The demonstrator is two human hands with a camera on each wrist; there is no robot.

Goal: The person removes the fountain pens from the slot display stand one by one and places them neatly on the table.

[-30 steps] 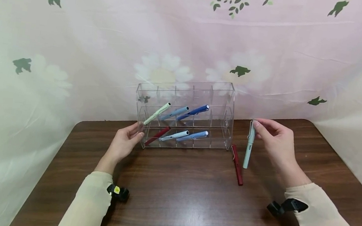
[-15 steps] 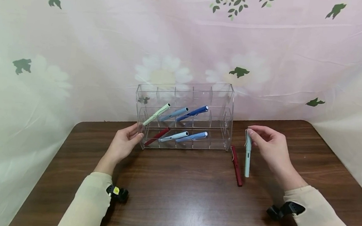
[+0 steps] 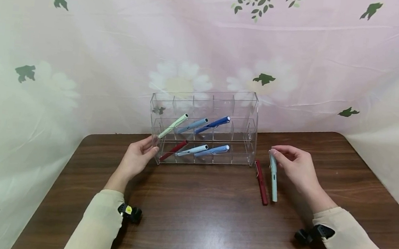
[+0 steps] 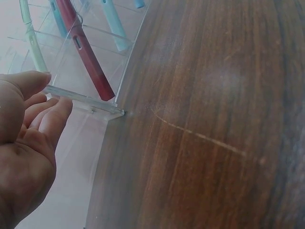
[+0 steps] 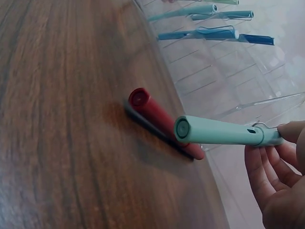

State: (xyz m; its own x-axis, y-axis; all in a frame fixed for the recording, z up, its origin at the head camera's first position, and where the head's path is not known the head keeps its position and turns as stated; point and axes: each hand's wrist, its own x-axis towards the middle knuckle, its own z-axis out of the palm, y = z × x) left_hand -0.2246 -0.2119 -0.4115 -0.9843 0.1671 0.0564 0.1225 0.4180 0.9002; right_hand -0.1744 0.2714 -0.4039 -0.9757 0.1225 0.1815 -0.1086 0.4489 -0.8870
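My left hand (image 3: 137,157) grips the left side panel of a clear tiered pen rack (image 3: 255,140), thumb on one face and fingers on the other in the left wrist view. To the right of the rack, my right hand (image 3: 295,166) pinches a mint-green pen (image 3: 273,181) by its clip end. The pen hangs with its other end down, seemingly above the tabletop in the right wrist view. Close beside it, a dark red pen (image 3: 261,183) lies on the table.
In the rack's front row lean a red pen (image 3: 173,150), a light blue pen (image 3: 192,151) and a blue pen (image 3: 213,150). Behind them stand pale green (image 4: 33,43), grey-blue and dark blue pens (image 3: 213,125). A patterned cloth (image 3: 119,51) hangs behind the brown table (image 3: 184,204).
The right hand has brought the mint-green pen lower and nearer to me, with its lower end now beside the lying red pen. Left hand and rack have stayed put.
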